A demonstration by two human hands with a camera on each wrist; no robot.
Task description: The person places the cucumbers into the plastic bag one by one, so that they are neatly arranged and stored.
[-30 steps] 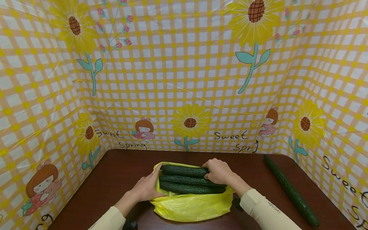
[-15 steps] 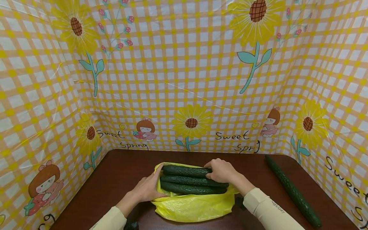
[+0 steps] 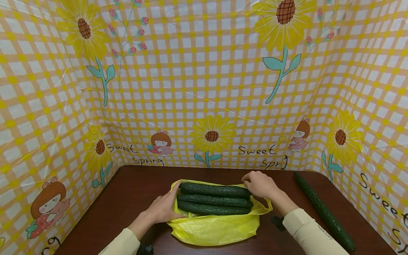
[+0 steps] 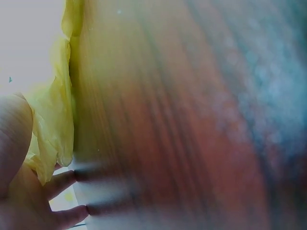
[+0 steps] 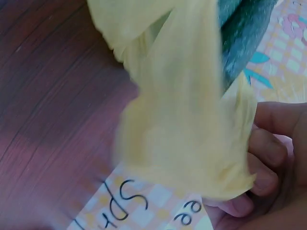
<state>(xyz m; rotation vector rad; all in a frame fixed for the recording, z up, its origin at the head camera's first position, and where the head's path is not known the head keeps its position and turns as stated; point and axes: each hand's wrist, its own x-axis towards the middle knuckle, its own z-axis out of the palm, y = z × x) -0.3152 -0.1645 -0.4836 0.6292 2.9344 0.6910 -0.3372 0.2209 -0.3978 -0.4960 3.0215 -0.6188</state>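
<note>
A yellow plastic bag (image 3: pixel 216 230) lies on the dark table, its mouth toward me, with three long green cucumbers (image 3: pixel 215 202) side by side in it. My left hand (image 3: pixel 159 208) holds the bag's left end, thumb at the near rim and a finger at the far rim. In the left wrist view, yellow plastic (image 4: pixel 55 110) passes between thumb and fingers, and two fingertips touch the tabletop. At the bag's far right corner my right hand (image 3: pixel 259 184) grips the rim with curled fingers. In the right wrist view these curled fingers (image 5: pixel 264 148) are against the plastic.
Another cucumber (image 3: pixel 323 210) lies slantwise on the right side of the brown table (image 3: pixel 137 187). A checked cloth with sunflowers (image 3: pixel 210 88) walls the table at the back and both sides. A bag handle loop (image 3: pixel 266 207) sticks out on the right.
My right hand has left the far cucumber's right end and moved right to the bag's rim. That end now shows, and a handle loop stands out. The left hand stays in place.
</note>
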